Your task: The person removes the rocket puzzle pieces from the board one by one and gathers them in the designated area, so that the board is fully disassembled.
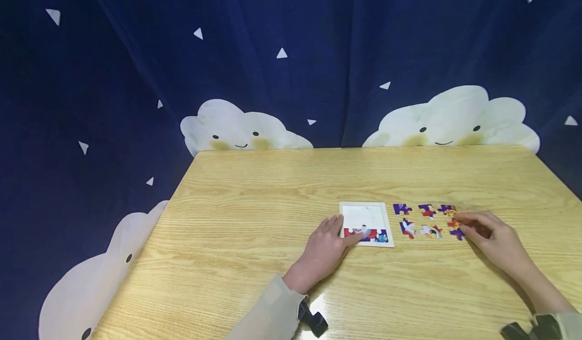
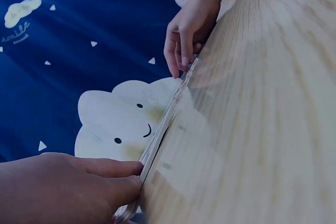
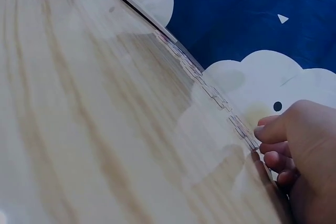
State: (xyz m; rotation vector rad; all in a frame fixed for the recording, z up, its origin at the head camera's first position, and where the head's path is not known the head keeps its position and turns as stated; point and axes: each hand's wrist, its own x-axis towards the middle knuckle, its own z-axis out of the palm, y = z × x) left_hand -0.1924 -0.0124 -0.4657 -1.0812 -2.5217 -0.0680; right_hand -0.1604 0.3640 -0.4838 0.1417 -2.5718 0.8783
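Note:
A white-framed puzzle tray lies on the table with a row of colorful pieces along its bottom; the upper part shows bare white. My left hand rests at its left edge, the thumb stretched over the lower row, and the left wrist view shows thumb and finger at the tray's edge. To the right lie several loose puzzle pieces in two rows. My right hand pinches the rightmost lower puzzle piece, orange and purple, between thumb and index finger. Fingertips partly cover that piece.
A light wooden table carries everything, its far edge meeting a dark blue curtain with white triangles and smiling clouds. A dark strap device sits on the left sleeve.

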